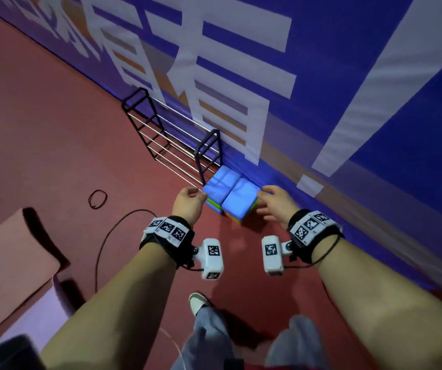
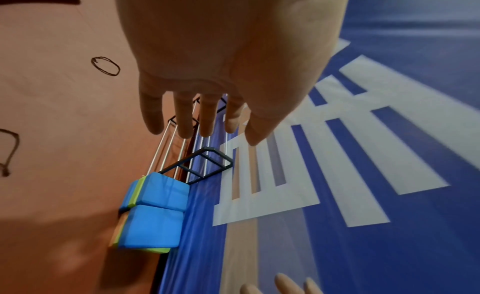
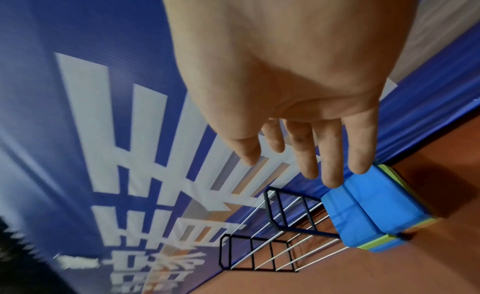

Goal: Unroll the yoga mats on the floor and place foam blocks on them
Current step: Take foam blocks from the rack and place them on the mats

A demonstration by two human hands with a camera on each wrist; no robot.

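A: Blocks: where?

B: On the red floor, stacked against the foot of the blue banner, touching the near end of the wire rack. Two blue blocks side by side on top; green and orange layers show underneath.

A: Left hand?

B: At the left edge of the stack, by the rack's black end frame. Head view shows the fingers loosely curled. Left wrist view shows them hanging fairly straight, with the blocks clear of them. Nothing held. Contact with the stack: cannot tell.

A: Right hand?

B: At the right edge of the stack, fingers relaxed and spread. In the right wrist view the fingertips overlap the corner of the nearest blue block; touching or just above, cannot tell. No grip.

A: Mats?

B: One pink mat lies unrolled at lower left, well apart from the blocks. A paler mat beside it.

A: Other items?

B: A dark elastic loop on the floor, left of the left hand. A thin black cable runs across the floor near the mat.
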